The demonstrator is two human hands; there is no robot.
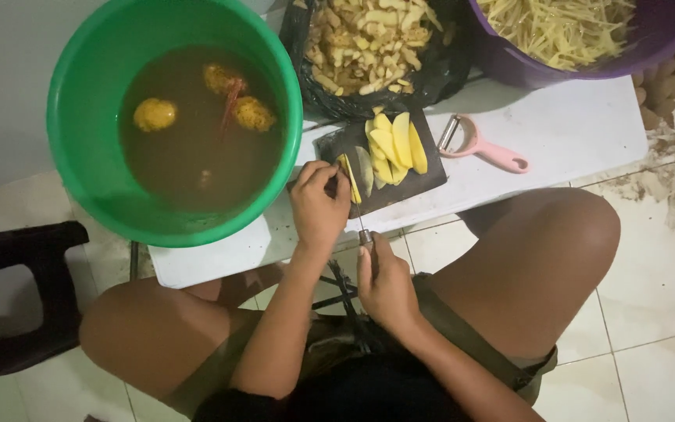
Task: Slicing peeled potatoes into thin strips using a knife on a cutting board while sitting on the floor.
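- Head view: your left hand [318,205] rests on the near left corner of the dark cutting board [353,144], fingers curled down onto a potato slice [347,173] and pinning it there.
- Your right hand [384,285] is closed around the handle of a knife [358,209]; the thin blade runs up from your fist to the slice under your left fingers.
- More yellow potato slices [396,144] lie fanned on the middle of the board, just beside your left hand.
- The board sits on the white bench [572,129], with a pink peeler [482,147] just to its right.
- A green bucket [80,101] of brown water holding peeled potatoes [155,114] stands at the left.
- Behind the board, a black bag [431,74] holds peelings, and a purple tub [658,35] holds cut potato strips.
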